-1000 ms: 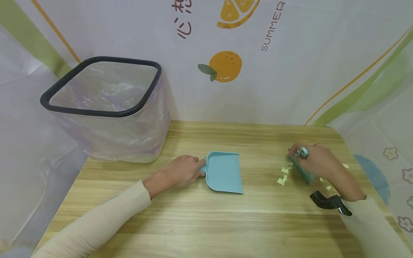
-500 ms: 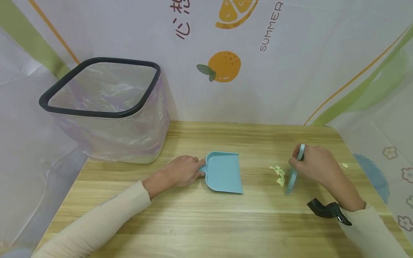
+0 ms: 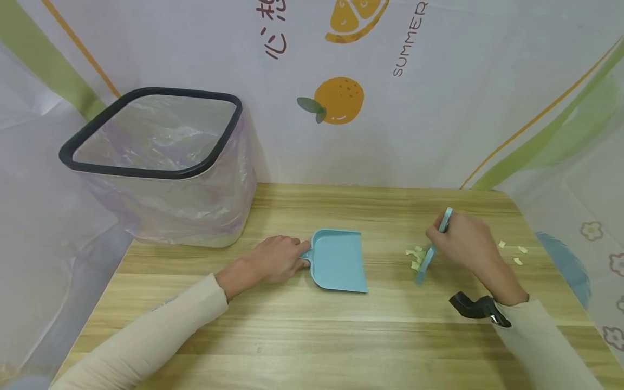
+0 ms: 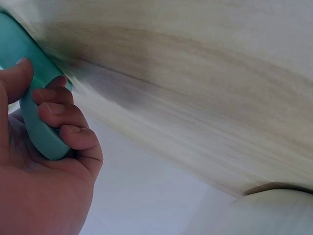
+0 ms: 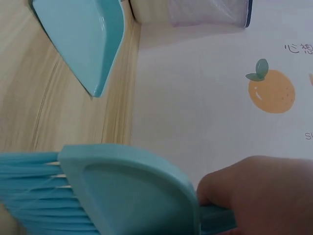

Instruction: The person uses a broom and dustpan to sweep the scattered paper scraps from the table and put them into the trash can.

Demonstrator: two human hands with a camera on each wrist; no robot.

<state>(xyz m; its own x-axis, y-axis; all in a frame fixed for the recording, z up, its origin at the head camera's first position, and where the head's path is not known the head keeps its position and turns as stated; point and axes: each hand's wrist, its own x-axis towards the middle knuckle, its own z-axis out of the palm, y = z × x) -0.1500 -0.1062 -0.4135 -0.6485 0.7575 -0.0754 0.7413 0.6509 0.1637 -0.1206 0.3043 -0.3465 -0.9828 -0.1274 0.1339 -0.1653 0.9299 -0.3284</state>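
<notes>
In the head view my left hand (image 3: 268, 261) grips the short handle of a light-blue dustpan (image 3: 338, 261), which lies on the wooden table with its wide edge facing right. The left wrist view shows the fingers curled round that handle (image 4: 46, 129). My right hand (image 3: 463, 238) holds a small blue hand brush (image 3: 428, 260) on edge, bristles down near the tabletop. Just left of the brush lies a cluster of pale yellow scraps (image 3: 416, 253). In the right wrist view the brush's bristles (image 5: 44, 193) point left; most of its handle is hidden by the hand.
A bin with a black rim (image 3: 146, 172) and a plastic liner stands at the table's back left. A few more scraps (image 3: 518, 261) lie right of my right hand. A printed white cloth (image 3: 419, 135) hangs behind the table (image 3: 312, 346).
My right hand has moved left with the brush, and the scrap cluster has shifted left toward the dustpan. Loose scraps now show right of the hand. The left hand and dustpan stay in place.
</notes>
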